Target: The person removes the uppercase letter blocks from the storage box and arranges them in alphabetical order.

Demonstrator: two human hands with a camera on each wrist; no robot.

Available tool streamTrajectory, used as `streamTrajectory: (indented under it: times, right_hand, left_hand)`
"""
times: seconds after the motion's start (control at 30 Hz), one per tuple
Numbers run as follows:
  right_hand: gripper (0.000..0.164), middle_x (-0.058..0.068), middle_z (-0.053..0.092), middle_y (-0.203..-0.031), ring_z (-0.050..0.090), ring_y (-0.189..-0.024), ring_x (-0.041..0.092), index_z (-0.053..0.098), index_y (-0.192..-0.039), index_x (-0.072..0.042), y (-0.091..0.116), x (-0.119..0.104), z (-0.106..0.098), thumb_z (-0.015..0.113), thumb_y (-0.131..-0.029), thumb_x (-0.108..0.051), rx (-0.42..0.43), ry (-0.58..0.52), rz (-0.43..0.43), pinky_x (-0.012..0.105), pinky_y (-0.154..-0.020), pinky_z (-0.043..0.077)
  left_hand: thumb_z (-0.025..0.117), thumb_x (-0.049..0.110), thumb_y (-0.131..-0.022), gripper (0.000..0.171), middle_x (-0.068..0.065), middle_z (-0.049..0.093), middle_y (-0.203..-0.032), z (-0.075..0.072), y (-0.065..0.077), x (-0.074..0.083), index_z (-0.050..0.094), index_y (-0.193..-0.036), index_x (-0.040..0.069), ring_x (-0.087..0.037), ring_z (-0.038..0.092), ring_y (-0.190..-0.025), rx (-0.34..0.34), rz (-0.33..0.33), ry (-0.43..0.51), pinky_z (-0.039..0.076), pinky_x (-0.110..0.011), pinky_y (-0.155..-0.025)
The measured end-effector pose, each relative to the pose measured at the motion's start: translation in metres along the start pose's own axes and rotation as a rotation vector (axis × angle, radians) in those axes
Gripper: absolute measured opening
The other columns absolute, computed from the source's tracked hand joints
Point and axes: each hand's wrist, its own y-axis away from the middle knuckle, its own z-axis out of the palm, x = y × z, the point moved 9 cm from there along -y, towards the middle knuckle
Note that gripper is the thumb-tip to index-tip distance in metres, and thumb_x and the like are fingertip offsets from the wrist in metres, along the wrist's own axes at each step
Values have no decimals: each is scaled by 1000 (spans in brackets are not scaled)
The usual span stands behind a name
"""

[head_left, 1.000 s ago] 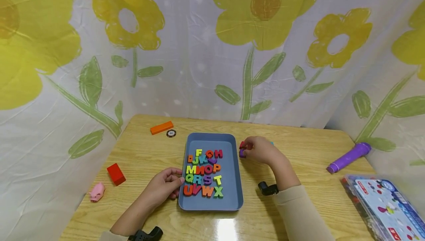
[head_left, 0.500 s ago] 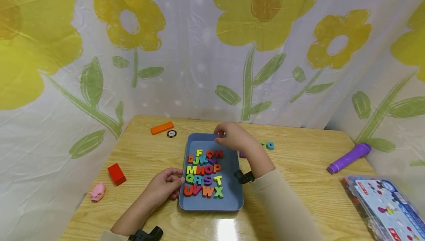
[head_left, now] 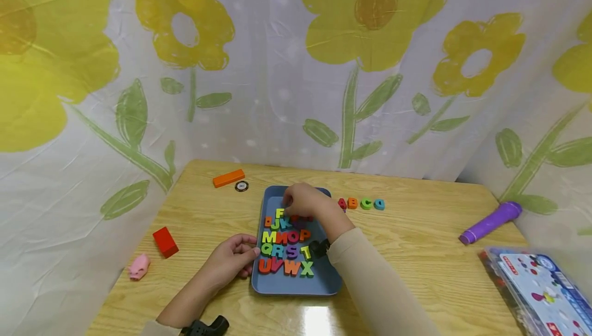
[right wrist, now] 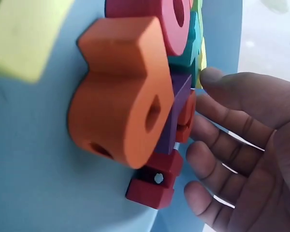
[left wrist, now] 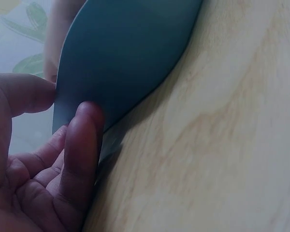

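Note:
My left hand [head_left: 231,258] grips the left rim of a blue-grey tray [head_left: 326,284]; in the left wrist view its thumb [left wrist: 34,93] meets the rim while a finger [left wrist: 82,145] lies against the outer wall. Colourful toy letters lie in rows in the tray. My right hand [head_left: 302,202] reaches over the tray's far part, just beside the yellow letter F [head_left: 279,213]. Seen from the right wrist, its fingers are loosely bent with a gap to the thumb, near the orange P [right wrist: 125,92], purple letter [right wrist: 174,116] and red H [right wrist: 154,181]. No held letter shows.
Right of the tray, letters A [head_left: 342,203], B [head_left: 353,203], C [head_left: 366,203] and D [head_left: 379,204] form a row. Around lie an orange bar [head_left: 228,178], poker chip [head_left: 241,186], red block [head_left: 165,242], pink pig [head_left: 139,266], purple tube [head_left: 490,223] and boxed set [head_left: 536,284].
My right hand has moved left from the letters beside the tray to above the tray near the F, uncovering the A-to-D row. My left hand stays on the rim.

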Motion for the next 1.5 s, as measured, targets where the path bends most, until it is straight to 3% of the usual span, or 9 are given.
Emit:
streamTrajectory:
  times: [0.2,0.43,0.63,0.8,0.97,1.07,1.27,1.5]
  right_hand:
    - [22,4,72,-110,65,-83,19,78,-122,-12,0,-2,4,78,-102,-23,-18,-23,-4,36,-75,58]
    - [21,3,73,-112,64,-90,18,79,-123,-13,-3,-1,5,76,-104,-22,-15,31,2,36,-86,59]
    - [20,3,73,-111,64,-90,18,78,-122,-13,-3,1,3,76,-104,-23,8,35,-4,36,-86,59]
    - [22,3,72,-110,64,-88,18,77,-123,-13,6,2,-10,76,-103,-22,69,3,-23,37,-85,58]
    - [18,4,75,-107,65,-90,18,78,-118,-10,27,3,-38,75,-102,-18,162,-13,-97,37,-86,58]
    - [18,5,75,-107,67,-92,18,78,-118,-9,44,16,-58,75,-103,-18,213,-39,-103,38,-84,59]
    - [18,7,73,-106,66,-91,22,77,-117,-9,78,58,-88,75,-102,-19,290,-67,-29,41,-84,59]
    - [18,9,72,-105,66,-86,22,76,-118,-6,106,109,-87,72,-104,-16,265,-63,58,39,-77,58]
  left_hand:
    - [73,16,-104,40,-8,68,-93,1,1,3,61,-137,-2,-18,61,-71,-8,9,2,57,-28,-60]
    - [73,17,-104,39,-8,69,-93,2,-4,2,62,-137,0,-19,61,-71,2,10,-6,57,-29,-60]
    - [72,15,-104,38,-8,69,-93,3,-6,5,61,-137,-2,-18,61,-72,-14,21,-7,57,-28,-60]
    - [73,16,-104,38,-8,69,-93,4,-4,5,62,-136,-1,-18,62,-72,-11,9,-9,57,-28,-60]
    - [73,16,-104,39,-8,69,-92,5,-1,5,62,-137,-1,-19,61,-71,-10,6,-15,57,-29,-60]
    - [73,16,-104,40,-8,69,-92,5,-1,5,62,-138,-1,-19,61,-70,-11,9,-15,57,-29,-60]
    - [73,15,-104,37,-8,69,-92,3,0,3,63,-136,-1,-19,61,-71,9,6,-20,57,-29,-60]
    - [74,16,-104,37,-8,70,-92,0,0,1,64,-136,0,-20,61,-70,34,5,-48,57,-30,-59]
